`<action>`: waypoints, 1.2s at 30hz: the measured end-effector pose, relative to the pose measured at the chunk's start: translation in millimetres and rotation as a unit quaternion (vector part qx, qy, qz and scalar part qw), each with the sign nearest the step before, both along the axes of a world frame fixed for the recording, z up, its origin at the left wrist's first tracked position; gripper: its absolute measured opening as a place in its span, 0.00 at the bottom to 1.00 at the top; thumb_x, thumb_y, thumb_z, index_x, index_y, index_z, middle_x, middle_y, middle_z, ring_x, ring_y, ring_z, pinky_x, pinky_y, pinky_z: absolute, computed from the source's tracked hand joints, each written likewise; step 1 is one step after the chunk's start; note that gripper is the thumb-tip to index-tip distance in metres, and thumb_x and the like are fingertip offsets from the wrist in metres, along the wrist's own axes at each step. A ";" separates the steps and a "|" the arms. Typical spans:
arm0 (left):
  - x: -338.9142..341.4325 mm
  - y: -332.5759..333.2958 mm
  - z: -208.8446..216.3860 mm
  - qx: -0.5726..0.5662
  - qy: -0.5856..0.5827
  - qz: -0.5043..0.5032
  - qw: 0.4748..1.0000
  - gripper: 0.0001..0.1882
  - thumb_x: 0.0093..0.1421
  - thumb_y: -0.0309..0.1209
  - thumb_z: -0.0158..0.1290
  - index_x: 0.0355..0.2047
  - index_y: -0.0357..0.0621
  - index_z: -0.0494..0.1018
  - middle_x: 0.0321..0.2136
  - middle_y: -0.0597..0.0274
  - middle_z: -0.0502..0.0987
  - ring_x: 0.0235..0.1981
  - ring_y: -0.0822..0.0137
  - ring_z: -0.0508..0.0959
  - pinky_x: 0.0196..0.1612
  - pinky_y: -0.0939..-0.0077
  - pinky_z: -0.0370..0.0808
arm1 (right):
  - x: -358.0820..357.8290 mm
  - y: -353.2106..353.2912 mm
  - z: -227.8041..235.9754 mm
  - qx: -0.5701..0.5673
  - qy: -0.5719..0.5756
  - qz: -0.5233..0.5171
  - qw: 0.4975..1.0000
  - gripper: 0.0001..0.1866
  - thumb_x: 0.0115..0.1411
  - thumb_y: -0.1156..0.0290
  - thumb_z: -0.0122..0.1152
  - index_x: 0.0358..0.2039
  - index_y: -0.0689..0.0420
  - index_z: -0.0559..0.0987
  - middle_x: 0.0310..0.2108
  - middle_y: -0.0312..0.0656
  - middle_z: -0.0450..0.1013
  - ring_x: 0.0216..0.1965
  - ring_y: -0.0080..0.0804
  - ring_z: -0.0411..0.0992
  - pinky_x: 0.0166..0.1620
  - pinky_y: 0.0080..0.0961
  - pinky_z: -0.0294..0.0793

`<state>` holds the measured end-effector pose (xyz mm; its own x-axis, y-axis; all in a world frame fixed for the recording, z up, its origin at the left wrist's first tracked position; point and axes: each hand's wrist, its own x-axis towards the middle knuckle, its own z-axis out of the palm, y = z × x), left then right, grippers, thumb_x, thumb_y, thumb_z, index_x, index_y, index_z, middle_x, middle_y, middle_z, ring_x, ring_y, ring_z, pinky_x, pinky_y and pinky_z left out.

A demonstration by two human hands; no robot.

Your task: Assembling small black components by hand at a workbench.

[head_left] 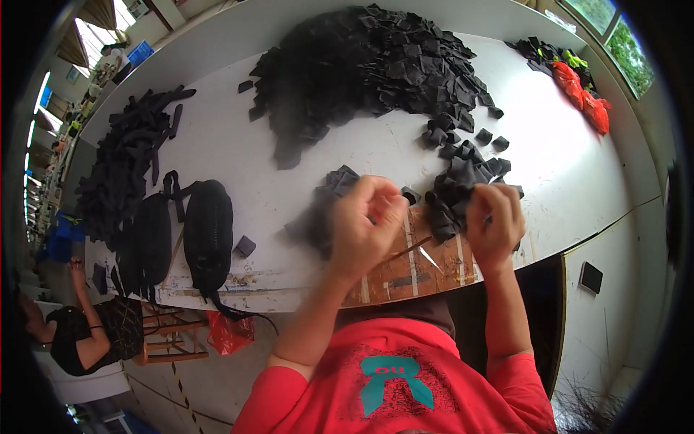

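Red tee (390,354) up closest, then loose black fabric pieces (459,175) near the front edge of the worktop (567,173), right hand (495,223) at them, left hand (367,226) by another clump (331,186). Fingers curled in on both, honestly can't tell if they're gripping anything. Way bigger black pile (383,65) toward the far edge.

The white table (546,137) bears black fabric pieces (405,61) and pouches (208,235).

Your shirt (394,380) is red with a teal-and-black print; your fabric pieces (405,65) are black, your worktable (560,159) white, your board (394,281) orange-brown with pale strips, the plastic bags (596,113) red
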<state>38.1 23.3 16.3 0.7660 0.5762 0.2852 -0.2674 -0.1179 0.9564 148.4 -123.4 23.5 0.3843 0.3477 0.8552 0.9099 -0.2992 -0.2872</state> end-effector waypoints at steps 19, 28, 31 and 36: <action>27.4 128.9 -126.9 0.423 0.169 0.252 0.854 0.05 0.47 0.24 0.52 0.25 0.36 0.68 0.22 0.52 0.72 0.24 0.56 0.72 0.30 0.66 0.69 | -43.8 -36.9 -41.0 -0.082 0.248 -0.013 0.965 0.06 0.48 0.83 0.53 0.28 0.61 0.72 0.22 0.43 0.67 0.21 0.34 0.68 0.24 0.24 0.66; -46.2 69.3 -59.1 -0.132 0.072 0.237 0.960 0.02 0.56 0.25 0.49 0.29 0.41 0.68 0.25 0.67 0.71 0.25 0.77 0.69 0.29 0.84 0.66 | -111.8 44.1 -44.0 -0.101 0.484 0.235 0.837 0.11 0.48 0.75 0.59 0.32 0.64 0.72 0.25 0.47 0.70 0.24 0.43 0.70 0.27 0.29 0.69; -66.8 44.9 -60.4 -0.317 0.047 0.127 0.939 0.02 0.56 0.26 0.49 0.30 0.42 0.68 0.27 0.66 0.72 0.26 0.76 0.70 0.31 0.85 0.67 | -112.6 67.1 -47.7 -0.037 0.512 0.203 0.834 0.14 0.48 0.72 0.61 0.32 0.65 0.71 0.25 0.48 0.71 0.24 0.41 0.71 0.27 0.28 0.69; -76.0 11.3 -64.5 -0.212 0.138 0.199 0.947 0.05 0.57 0.27 0.47 0.33 0.39 0.67 0.29 0.66 0.72 0.27 0.76 0.70 0.31 0.86 0.66 | -110.9 75.3 -68.7 -0.064 0.331 0.109 0.935 0.07 0.46 0.73 0.60 0.24 0.61 0.72 0.19 0.46 0.68 0.19 0.42 0.69 0.21 0.32 0.67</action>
